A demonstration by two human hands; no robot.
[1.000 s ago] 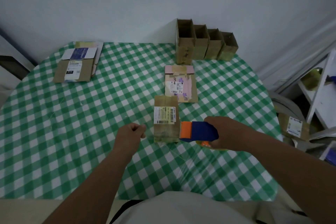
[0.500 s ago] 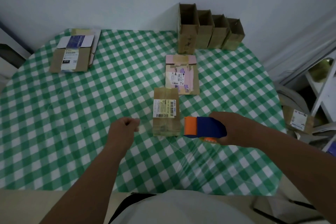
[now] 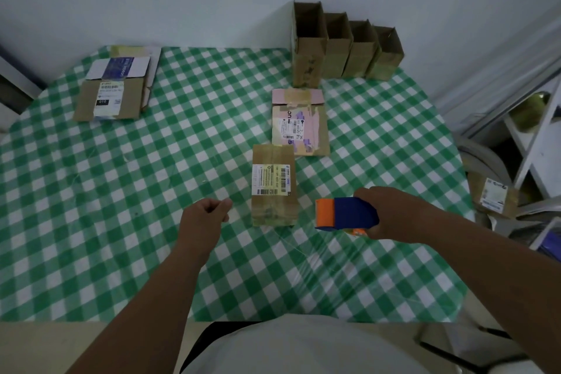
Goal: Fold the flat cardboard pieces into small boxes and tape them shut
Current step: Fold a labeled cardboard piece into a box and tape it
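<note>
A bench [image 3: 91,206] under a green-and-white checked cloth carries a flattened labelled box [image 3: 274,185], a pink-taped flat box [image 3: 300,122] just behind it, flat cardboard pieces [image 3: 117,88] at far left, and four upright open boxes [image 3: 346,45] at the back.

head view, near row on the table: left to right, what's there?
left hand → brown box with the yellow label → tape dispenser → right hand, gripping the dispenser.

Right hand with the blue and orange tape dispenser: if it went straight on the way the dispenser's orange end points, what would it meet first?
Probably the brown flat cardboard piece with the yellow label, just past the blue and orange tape dispenser in the right hand; height above the table is unclear.
</note>
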